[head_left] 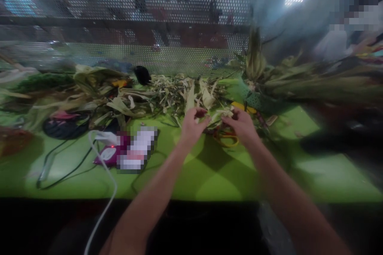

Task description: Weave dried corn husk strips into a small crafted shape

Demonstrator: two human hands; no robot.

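Note:
Both my hands are raised over the green table, close together. My right hand (pixel 241 126) pinches a small pale piece of corn husk (pixel 226 114) between thumb and fingers. My left hand (pixel 193 125) has its fingers curled, with thumb and fingertips at the left end of the same husk; blur hides exactly how they grip it. Under the hands lies a pair of scissors with yellow handles (pixel 229 140), partly covered. Just beyond them stands a heap of dry husk strips (pixel 167 91), with a broader husk leaf (pixel 207 95) at its near side.
A green perforated basket (pixel 251 91) at right holds long husks (pixel 314 81). Left are a phone (pixel 138 149), a purple packet (pixel 108 155), a white cable (pixel 103 159) and a dark coil (pixel 66 125). A perforated metal panel (pixel 191 48) rises behind. Another person (pixel 333 44) is far right.

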